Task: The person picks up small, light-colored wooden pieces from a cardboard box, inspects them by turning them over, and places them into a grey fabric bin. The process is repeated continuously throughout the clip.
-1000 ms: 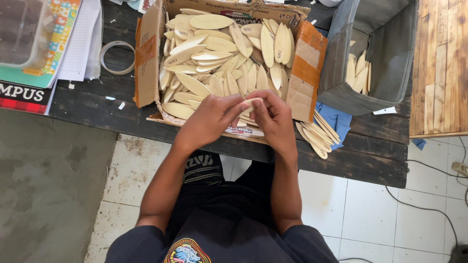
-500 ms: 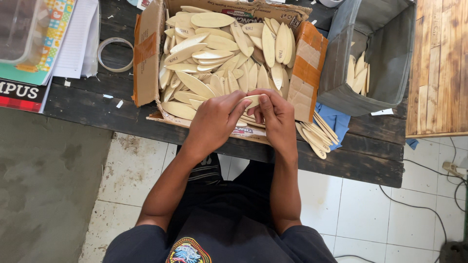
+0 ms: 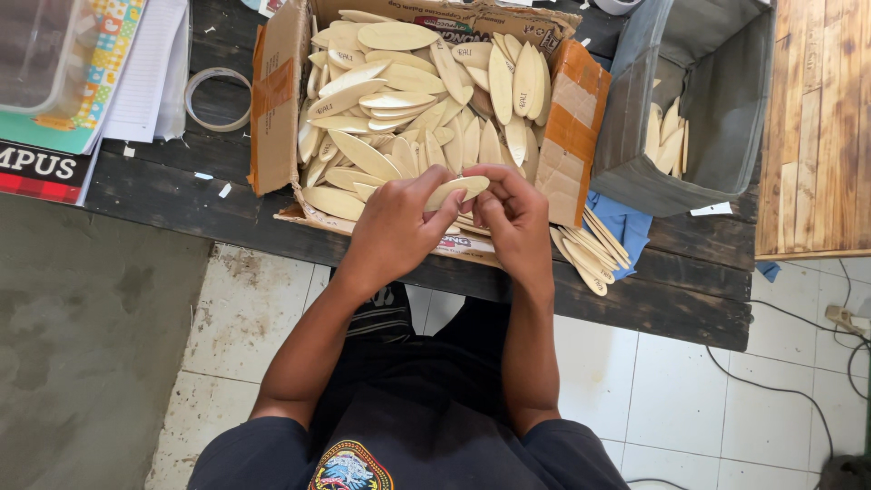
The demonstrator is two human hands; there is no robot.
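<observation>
left hand (image 3: 392, 227) and right hand (image 3: 515, 216) pinch one pale oval wooden biscuit (image 3: 456, 190) together | held over open brown cardboard box (image 3: 277, 109) of biscuits | dark wooden counter (image 3: 172, 191)

A small workshop: rough dark workbench (image 3: 181, 195), cardboard box (image 3: 277, 100) of wooden biscuits (image 3: 399, 36).

Both hands, left hand (image 3: 395, 227) and right hand (image 3: 515, 218), pinch one pale oval wooden biscuit (image 3: 456, 190) (held flat between fingertips) over the open brown cardboard box (image 3: 277, 109) of biscuits.
</observation>
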